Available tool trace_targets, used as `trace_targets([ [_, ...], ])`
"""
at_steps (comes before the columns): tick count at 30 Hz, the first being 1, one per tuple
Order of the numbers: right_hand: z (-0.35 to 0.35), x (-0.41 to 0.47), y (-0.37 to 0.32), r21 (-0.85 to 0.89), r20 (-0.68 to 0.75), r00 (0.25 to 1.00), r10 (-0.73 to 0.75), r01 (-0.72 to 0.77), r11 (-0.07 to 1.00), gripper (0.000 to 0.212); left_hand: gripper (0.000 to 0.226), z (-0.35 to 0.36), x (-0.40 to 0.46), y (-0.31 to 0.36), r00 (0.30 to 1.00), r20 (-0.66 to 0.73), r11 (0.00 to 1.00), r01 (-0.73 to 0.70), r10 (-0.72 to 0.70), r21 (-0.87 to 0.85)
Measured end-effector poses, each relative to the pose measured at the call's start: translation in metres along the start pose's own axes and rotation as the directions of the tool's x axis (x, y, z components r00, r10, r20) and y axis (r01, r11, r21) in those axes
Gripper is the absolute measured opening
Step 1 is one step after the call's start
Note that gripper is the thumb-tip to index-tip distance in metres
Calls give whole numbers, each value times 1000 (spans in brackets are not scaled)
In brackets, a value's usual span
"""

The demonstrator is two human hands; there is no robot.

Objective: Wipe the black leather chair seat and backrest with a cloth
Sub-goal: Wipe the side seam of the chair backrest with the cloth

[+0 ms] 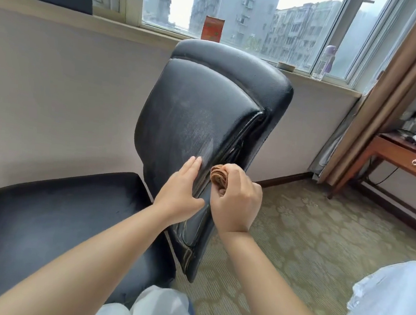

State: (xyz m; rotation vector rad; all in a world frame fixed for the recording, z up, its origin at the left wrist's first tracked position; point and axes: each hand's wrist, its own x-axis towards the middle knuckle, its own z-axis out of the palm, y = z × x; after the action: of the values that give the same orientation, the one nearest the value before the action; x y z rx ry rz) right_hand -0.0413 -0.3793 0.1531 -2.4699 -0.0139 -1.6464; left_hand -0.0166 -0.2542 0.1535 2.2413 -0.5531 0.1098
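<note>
Beneath the window, right grip [235, 201] clamps the cloth [219, 175] beside the backrest [201, 110]; left grip [180, 187] flat, fingers apart.

Daylit window [255, 13], pale wall [55, 85], patterned carpet [309, 232], wooden desk [404, 162], brown curtain [399, 82].

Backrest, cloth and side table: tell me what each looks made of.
Backrest: black leather or imitation leather, glossy, with fine creases and scuffed grey patches. Cloth: soft brown fabric, bunched in folds in the right hand. Side table: reddish varnished wood, with a metal ring pull on its drawer.
</note>
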Motion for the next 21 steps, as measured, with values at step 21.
trace_targets([
  [21,4,-14,20,-393,11,959,-284,265,880,28,92,-1,5,4,1000,5,998,6,-6,-58],
])
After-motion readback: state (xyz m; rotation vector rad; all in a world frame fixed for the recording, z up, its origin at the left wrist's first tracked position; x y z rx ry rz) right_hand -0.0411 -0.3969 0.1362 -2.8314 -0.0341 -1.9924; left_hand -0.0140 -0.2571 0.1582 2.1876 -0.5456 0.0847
